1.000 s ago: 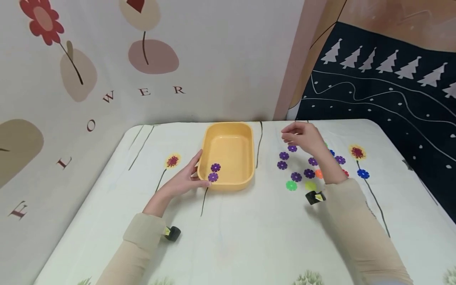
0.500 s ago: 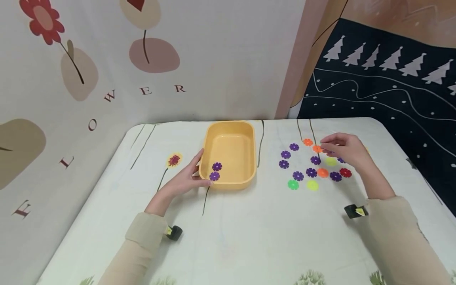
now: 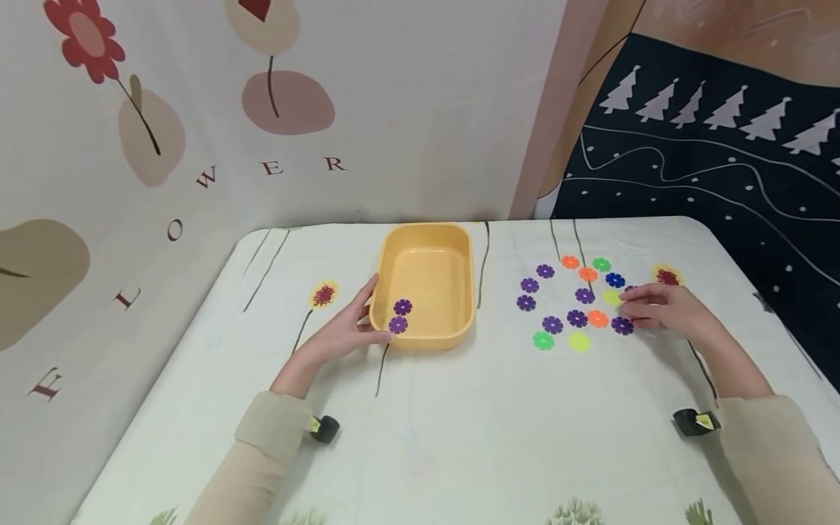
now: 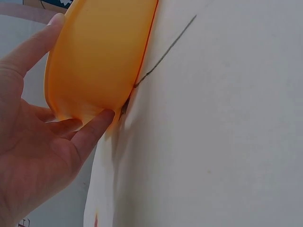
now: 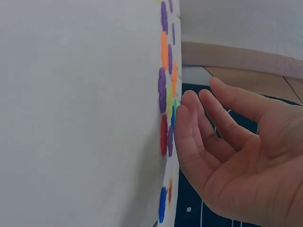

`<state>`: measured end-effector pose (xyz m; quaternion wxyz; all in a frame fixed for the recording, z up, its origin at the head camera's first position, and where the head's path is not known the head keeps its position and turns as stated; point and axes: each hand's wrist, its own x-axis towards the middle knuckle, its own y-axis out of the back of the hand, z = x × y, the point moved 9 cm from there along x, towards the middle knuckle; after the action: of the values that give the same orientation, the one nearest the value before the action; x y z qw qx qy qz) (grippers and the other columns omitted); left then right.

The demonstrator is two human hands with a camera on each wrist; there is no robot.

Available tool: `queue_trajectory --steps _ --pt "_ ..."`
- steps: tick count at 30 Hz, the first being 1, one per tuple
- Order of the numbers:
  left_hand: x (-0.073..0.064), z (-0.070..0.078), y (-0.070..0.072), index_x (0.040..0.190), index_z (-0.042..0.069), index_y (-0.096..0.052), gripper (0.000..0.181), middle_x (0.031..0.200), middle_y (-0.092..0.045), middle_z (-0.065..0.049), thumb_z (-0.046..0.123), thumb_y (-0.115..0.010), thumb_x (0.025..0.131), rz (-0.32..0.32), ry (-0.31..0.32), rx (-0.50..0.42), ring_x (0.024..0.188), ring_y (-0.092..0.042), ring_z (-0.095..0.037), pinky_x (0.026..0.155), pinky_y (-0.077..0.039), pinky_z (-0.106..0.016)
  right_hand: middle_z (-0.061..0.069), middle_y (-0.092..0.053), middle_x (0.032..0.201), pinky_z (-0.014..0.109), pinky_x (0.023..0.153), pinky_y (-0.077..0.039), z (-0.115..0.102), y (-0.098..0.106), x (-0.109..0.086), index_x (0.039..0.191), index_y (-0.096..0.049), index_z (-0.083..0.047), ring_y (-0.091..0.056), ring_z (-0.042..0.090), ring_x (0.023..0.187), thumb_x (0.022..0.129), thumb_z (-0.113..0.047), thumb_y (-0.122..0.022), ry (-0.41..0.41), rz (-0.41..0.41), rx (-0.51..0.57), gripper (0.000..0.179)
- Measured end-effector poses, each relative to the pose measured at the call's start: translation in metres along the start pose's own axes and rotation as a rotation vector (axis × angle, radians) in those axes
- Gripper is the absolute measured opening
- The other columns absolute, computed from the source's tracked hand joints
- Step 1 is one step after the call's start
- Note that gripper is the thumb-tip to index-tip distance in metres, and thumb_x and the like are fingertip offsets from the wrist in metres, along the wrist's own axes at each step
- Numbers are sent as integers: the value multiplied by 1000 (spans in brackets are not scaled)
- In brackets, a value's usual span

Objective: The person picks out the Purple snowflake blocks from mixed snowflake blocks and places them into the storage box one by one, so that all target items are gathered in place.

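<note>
A yellow plastic tray [image 3: 436, 284] stands on the table, two purple notched discs [image 3: 400, 316] in its near left corner. My left hand [image 3: 337, 335] holds that corner, thumb along the front wall and fingers along the left side; the left wrist view shows the fingers against the tray wall [image 4: 104, 56]. Loose notched discs in several colours lie to the right. Above their right edge hovers my right hand [image 3: 676, 313], fingers loosely bent, beside a yellow-green disc [image 3: 612, 297] and a purple disc [image 3: 622, 326]. No disc shows between its fingers. The right wrist view shows a red disc [image 5: 164, 135] near them.
Orange [image 3: 598, 319], green [image 3: 543, 340] and dark blue [image 3: 615, 280] discs lie among the purple ones. The table carries a white flower-printed cloth [image 3: 485, 423]. A printed curtain [image 3: 420, 146] hangs behind it, a dark tree-patterned cloth [image 3: 709, 168] at the right.
My right hand has moved right and nearer to me, from above the far left discs to the right edge of the group. The left hand keeps its hold on the tray.
</note>
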<state>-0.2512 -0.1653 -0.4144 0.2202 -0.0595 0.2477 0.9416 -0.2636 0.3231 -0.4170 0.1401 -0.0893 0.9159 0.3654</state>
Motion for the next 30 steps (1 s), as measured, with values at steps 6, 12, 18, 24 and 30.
queue_trajectory --steps 6,12,18,24,30 --pt "-1 2 0 161 26 5 112 170 -5 -9 24 -78 87 0 -21 -9 148 -34 -39 119 -36 -53 12 -66 114 20 71 -49 11 -6 -2 134 -56 4 -54 15 93 97 -34 -64 1 -59 -89 53" --pt "0 4 -1 161 25 5 112 170 -4 -8 22 -79 87 2 -34 -21 147 -35 -38 118 -36 -53 7 -63 98 20 67 -46 10 -8 2 126 -62 7 -50 19 88 93 -18 -68 43 -62 -135 41" --pt "-1 5 -1 161 25 5 112 170 -4 -8 20 -78 87 4 -29 -28 145 -37 -37 118 -36 -52 7 -60 93 23 66 -44 4 -10 4 117 -65 6 -49 22 86 91 -14 -69 47 -65 -173 33" --pt "-1 4 -1 161 25 5 112 170 -3 -8 19 -78 87 0 -31 -29 146 -36 -38 118 -36 -52 8 -61 94 21 66 -46 6 -11 5 114 -62 8 -51 22 86 91 -13 -68 40 -72 -159 32" --pt "0 4 -1 161 26 5 112 170 -1 -6 21 -79 86 6 -32 -26 147 -35 -38 119 -36 -53 9 -67 98 19 65 -51 6 -8 3 113 -64 6 -53 16 83 95 -20 -67 50 -65 -142 31"
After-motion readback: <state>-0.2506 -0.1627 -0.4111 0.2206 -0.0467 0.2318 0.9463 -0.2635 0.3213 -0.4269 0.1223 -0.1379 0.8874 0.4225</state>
